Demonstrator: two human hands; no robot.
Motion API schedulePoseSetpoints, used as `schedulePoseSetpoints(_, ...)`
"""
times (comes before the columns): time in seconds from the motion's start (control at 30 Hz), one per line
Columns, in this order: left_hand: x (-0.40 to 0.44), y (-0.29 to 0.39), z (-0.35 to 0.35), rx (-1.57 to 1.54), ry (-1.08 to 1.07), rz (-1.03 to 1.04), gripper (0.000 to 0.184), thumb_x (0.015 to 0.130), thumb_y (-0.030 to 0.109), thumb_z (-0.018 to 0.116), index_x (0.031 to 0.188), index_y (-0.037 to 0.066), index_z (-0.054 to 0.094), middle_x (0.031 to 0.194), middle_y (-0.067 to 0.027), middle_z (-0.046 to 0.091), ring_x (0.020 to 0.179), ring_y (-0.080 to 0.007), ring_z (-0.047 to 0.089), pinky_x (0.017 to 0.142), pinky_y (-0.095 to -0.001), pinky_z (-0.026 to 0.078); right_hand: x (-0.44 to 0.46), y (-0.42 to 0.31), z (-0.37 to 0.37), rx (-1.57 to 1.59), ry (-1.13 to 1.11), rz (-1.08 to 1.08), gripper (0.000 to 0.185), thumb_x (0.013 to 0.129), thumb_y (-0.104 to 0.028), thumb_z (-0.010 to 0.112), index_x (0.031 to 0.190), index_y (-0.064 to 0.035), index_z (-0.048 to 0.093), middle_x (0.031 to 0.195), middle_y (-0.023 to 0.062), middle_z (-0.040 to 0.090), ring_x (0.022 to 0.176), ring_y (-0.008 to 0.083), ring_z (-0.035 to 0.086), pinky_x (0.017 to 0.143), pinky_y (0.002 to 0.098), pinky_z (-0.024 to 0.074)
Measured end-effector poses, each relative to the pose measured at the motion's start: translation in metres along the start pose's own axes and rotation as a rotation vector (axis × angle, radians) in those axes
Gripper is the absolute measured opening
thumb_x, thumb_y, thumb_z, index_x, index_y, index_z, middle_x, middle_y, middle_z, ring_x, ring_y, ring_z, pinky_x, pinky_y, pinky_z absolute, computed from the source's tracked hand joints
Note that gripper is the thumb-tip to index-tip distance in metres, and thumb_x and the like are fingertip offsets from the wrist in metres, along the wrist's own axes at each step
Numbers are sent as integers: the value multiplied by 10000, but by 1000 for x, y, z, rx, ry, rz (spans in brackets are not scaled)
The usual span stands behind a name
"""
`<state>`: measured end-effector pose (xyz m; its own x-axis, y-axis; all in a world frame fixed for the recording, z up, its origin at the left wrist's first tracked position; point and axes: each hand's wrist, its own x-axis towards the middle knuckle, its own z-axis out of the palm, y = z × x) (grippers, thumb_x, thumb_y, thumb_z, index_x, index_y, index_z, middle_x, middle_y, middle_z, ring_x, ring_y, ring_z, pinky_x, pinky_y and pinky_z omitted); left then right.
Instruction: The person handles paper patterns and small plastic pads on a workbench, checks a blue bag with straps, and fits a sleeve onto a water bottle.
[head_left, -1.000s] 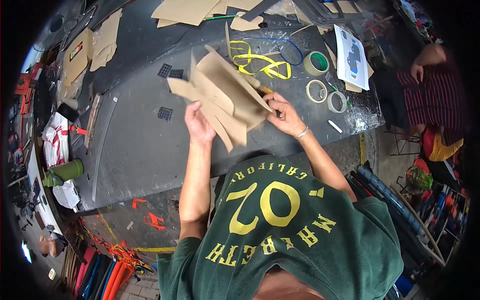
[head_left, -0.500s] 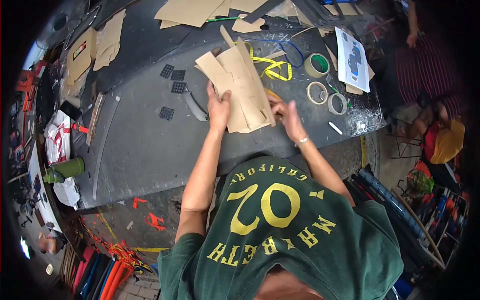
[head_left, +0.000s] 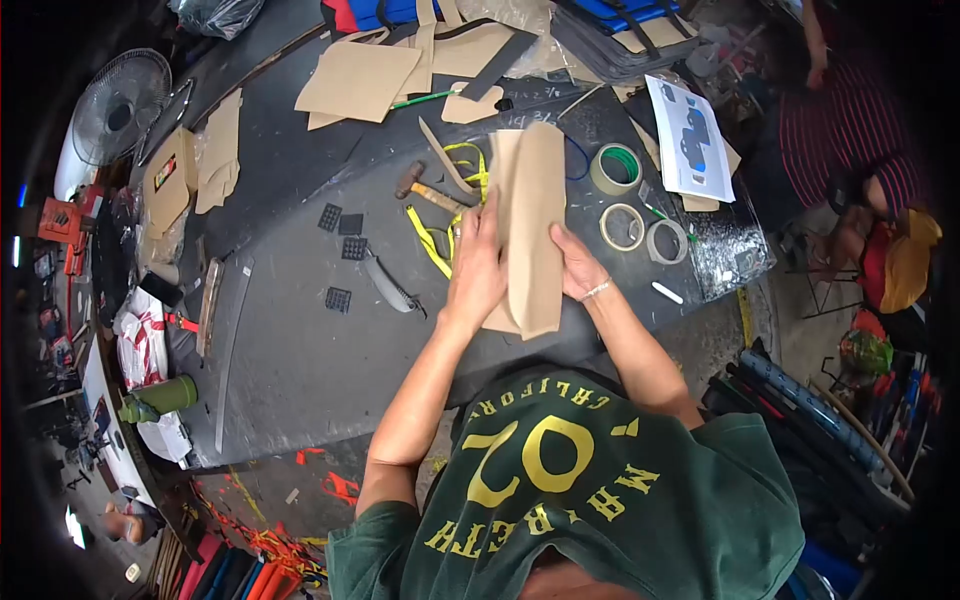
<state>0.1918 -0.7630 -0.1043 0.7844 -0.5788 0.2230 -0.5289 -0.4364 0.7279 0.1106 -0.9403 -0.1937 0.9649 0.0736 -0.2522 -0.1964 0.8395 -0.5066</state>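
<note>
A bundle of brown cardboard pieces is held upright between my two hands, above the near part of the dark table. My left hand grips its left side, fingers pointing up along the sheets. On the right edge, my right hand is closed, its fingers partly hidden behind the cardboard. Left of the bundle lie a hammer with a wooden handle and a yellow measuring tape. A curved grey blade-like tool rests beside several small black grid squares.
Rolls of tape and a white marker-like stick lie to the right, near a printed sheet. More cardboard lies at the back. A long ruler and a green bottle are at left. Another person is at far right.
The cardboard bundle has moved right and nearer to me and is turned more upright. My right hand now grips its edge. The hammer has come into view. The camera view has shifted.
</note>
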Motion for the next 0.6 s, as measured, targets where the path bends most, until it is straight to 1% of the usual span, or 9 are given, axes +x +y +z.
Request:
schedulePoseSetpoints(0.03,14,9,-3,39,0,-10,573,992,219,598,1490,-7,428,1236,-223,540,1254,-365,468,1067,-425,401,0,-1,-11,67,-21,-27,664,977,-420,651,1456,-12,438,1390,125,586,1237,241,613,1044,403,520)
schedulePoseSetpoints(0.13,71,4,-19,-150,81,-24,414,1030,279,558,1335,3,605,1276,-208,588,1232,-307,537,1058,-397,409,-3,-11,-38,199,-86,-49,743,948,-518,633,1462,-17,442,1411,118,579,1259,251,598,1064,420,503)
schedulePoseSetpoints(0.2,117,-25,-16,-159,103,-183,369,1029,304,566,1228,14,679,1162,-166,677,1074,-278,644,988,-380,476,-6,-22,-46,243,-122,-85,785,929,-562,626,1465,-18,443,1415,119,577,1269,254,590,1070,420,498)
schedulePoseSetpoints(0.27,160,-82,6,-1,74,-191,375,1023,326,566,1181,16,703,1037,-137,729,933,-279,705,891,-378,537,-12,-37,-54,204,-119,-85,831,900,-612,618,1464,-26,450,1413,115,579,1273,252,588,1076,419,494)
schedulePoseSetpoints(0.33,200,-133,31,56,64,-120,362,993,317,601,1163,15,706,1008,-137,746,897,-317,729,842,-409,564,-14,-46,-66,200,-83,-85,865,881,-645,613,1472,-37,442,1411,113,581,1272,253,588,1077,425,495)
schedulePoseSetpoints(0.43,251,-191,64,455,-23,-222,409,933,351,672,1192,35,687,1091,-173,731,1004,-347,712,900,-437,552,-12,-62,-79,200,-102,-107,920,852,-700,597,1489,-59,423,1410,109,579,1275,257,586,1078,437,495)
schedulePoseSetpoints(0.47,260,-192,69,577,-42,-310,494,853,300,723,1234,-2,629,1163,-267,654,1076,-441,652,955,-478,537,-11,-68,-83,201,-95,-117,925,850,-706,592,1492,-63,419,1414,110,575,1278,258,583,1079,439,494)
schedulePoseSetpoints(0.57,282,-187,87,715,-68,-525,724,756,457,827,1255,-14,598,1275,-235,611,1183,-497,577,1015,-526,503,-15,-84,-93,205,-53,-145,942,842,-725,576,1500,-73,407,1426,112,563,1286,261,575,1081,444,492)
schedulePoseSetpoints(0.6,294,-205,88,741,-127,-509,790,714,477,862,1253,-35,595,1270,-251,621,1194,-471,590,1015,-507,508,-16,-87,-94,205,-35,-159,947,839,-731,571,1503,-77,403,1429,113,559,1289,262,573,1082,445,491)
